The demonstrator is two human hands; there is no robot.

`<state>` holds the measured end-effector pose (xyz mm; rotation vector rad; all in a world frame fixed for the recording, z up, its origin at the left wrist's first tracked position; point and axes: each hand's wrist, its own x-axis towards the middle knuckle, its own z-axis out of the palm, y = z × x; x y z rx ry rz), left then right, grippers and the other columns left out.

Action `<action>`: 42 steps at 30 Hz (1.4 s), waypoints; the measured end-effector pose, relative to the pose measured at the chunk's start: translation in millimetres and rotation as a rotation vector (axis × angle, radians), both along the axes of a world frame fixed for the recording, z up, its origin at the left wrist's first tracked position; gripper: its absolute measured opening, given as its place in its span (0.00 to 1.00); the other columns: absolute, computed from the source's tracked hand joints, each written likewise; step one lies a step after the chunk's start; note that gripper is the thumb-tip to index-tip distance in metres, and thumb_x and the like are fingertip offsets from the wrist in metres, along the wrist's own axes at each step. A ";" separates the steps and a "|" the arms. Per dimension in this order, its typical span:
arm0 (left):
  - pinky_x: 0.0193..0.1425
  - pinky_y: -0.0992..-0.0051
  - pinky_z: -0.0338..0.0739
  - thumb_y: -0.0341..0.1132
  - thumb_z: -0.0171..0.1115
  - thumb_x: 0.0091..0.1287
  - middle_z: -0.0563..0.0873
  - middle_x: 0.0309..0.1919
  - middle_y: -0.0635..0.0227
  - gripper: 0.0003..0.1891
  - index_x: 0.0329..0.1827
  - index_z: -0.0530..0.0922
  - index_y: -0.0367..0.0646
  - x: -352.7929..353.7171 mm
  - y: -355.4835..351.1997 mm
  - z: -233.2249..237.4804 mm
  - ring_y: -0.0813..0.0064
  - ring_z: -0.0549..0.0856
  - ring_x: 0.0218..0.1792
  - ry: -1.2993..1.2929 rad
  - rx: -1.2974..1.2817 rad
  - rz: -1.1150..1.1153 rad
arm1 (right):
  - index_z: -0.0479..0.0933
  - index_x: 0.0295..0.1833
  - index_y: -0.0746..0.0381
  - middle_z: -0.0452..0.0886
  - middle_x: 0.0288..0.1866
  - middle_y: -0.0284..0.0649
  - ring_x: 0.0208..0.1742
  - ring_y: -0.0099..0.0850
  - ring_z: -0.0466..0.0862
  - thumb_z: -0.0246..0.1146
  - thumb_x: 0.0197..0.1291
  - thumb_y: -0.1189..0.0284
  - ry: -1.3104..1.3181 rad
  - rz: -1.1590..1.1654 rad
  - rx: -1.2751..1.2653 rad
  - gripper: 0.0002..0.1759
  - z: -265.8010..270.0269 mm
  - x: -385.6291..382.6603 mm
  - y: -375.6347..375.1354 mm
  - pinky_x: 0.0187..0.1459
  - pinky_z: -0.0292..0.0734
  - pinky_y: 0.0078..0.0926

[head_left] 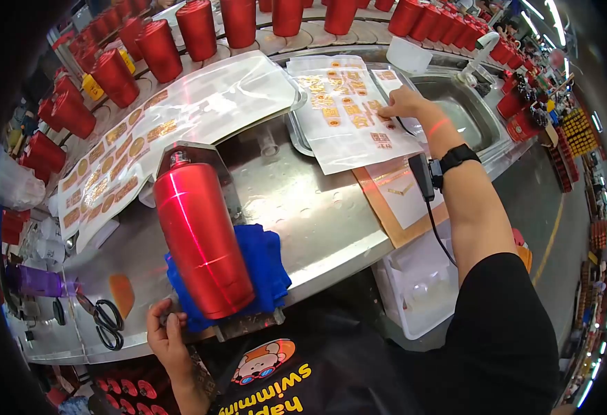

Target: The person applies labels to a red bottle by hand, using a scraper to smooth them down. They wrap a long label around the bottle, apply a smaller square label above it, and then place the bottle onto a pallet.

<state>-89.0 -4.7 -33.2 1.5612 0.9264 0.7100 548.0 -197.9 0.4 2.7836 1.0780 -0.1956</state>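
Note:
A shiny red bottle (203,238) lies tilted on a metal stand (251,324) padded with a blue cloth (265,259). Thin red light lines cross its side. My left hand (168,335) is beside the stand's near end, fingers curled around a small dark part I cannot make out. Out to the right, my right hand (407,104) reaches over a white sheet of gold and red decals (348,104). Its fingertips are pinched together at a decal along the sheet's right edge. A dark watch (459,158) is on that wrist.
A larger decal sheet (213,90) lies at the left. Scissors (106,321) and an orange scraper (121,294) rest near the front left. Red cups (196,31) line the conveyor behind. A sink (448,104) is at right; a white bin (421,283) stands below the table edge.

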 end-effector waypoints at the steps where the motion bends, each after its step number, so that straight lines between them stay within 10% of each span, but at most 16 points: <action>1: 0.47 0.80 0.76 0.30 0.57 0.73 0.79 0.53 0.65 0.14 0.58 0.74 0.35 -1.7 1.3 -0.9 0.80 0.82 0.40 0.020 -0.011 -0.004 | 0.84 0.36 0.67 0.86 0.38 0.52 0.40 0.42 0.86 0.70 0.49 0.43 0.018 -0.018 0.006 0.33 -1.7 3.2 0.5 0.43 0.78 0.37; 12: 0.46 0.81 0.75 0.31 0.56 0.73 0.81 0.46 0.67 0.13 0.57 0.75 0.34 1.8 -2.7 4.9 0.81 0.81 0.40 0.027 0.019 -0.025 | 0.83 0.33 0.62 0.86 0.35 0.47 0.41 0.40 0.85 0.72 0.46 0.55 0.112 -0.215 0.141 0.19 -2.9 2.5 -4.7 0.45 0.78 0.37; 15: 0.48 0.79 0.76 0.32 0.55 0.74 0.81 0.45 0.66 0.14 0.57 0.75 0.33 1.8 1.8 21.5 0.80 0.81 0.41 -0.011 -0.052 -0.047 | 0.81 0.31 0.61 0.84 0.40 0.45 0.49 0.43 0.81 0.72 0.46 0.62 -0.245 -0.067 0.167 0.14 -10.3 -1.9 -7.6 0.55 0.74 0.40; 22: 0.56 0.75 0.76 0.26 0.58 0.70 0.81 0.51 0.64 0.14 0.57 0.76 0.33 59.5 9.0 104.2 0.78 0.82 0.49 -0.071 0.229 -0.356 | 0.77 0.35 0.61 0.75 0.54 0.41 0.59 0.43 0.73 0.71 0.53 0.74 -0.038 0.519 0.447 0.08 101.2 -144.5 20.8 0.61 0.70 0.38; 28: 0.72 0.58 0.63 0.34 0.68 0.58 0.75 0.61 0.44 0.26 0.61 0.76 0.38 149.9 -4.0 156.7 0.47 0.71 0.66 -0.117 0.830 -0.507 | 0.75 0.33 0.61 0.75 0.55 0.42 0.58 0.46 0.74 0.71 0.50 0.78 0.076 1.005 0.609 0.10 157.0 -268.8 48.0 0.58 0.71 0.40; 31: 0.69 0.60 0.62 0.35 0.68 0.60 0.77 0.53 0.49 0.20 0.54 0.79 0.38 170.5 -4.6 158.1 0.49 0.71 0.61 -0.105 1.040 -0.543 | 0.74 0.33 0.62 0.75 0.54 0.44 0.56 0.46 0.75 0.71 0.50 0.78 0.122 1.115 0.711 0.10 165.8 -299.2 55.2 0.55 0.73 0.39; 35: 0.58 0.60 0.69 0.36 0.65 0.63 0.77 0.42 0.53 0.07 0.36 0.82 0.41 163.5 -8.3 156.6 0.54 0.74 0.51 -0.121 0.858 -0.541 | 0.77 0.40 0.62 0.75 0.55 0.43 0.54 0.41 0.77 0.70 0.52 0.77 0.339 1.021 0.824 0.10 155.2 -299.0 53.3 0.54 0.73 0.36; 42: 0.58 0.64 0.69 0.37 0.65 0.65 0.79 0.41 0.55 0.09 0.37 0.82 0.39 148.3 -6.2 131.0 0.57 0.75 0.49 -0.137 0.396 -0.461 | 0.79 0.39 0.63 0.75 0.59 0.35 0.45 0.17 0.73 0.65 0.67 0.69 0.989 0.623 1.099 0.07 110.9 -296.2 55.1 0.48 0.69 0.18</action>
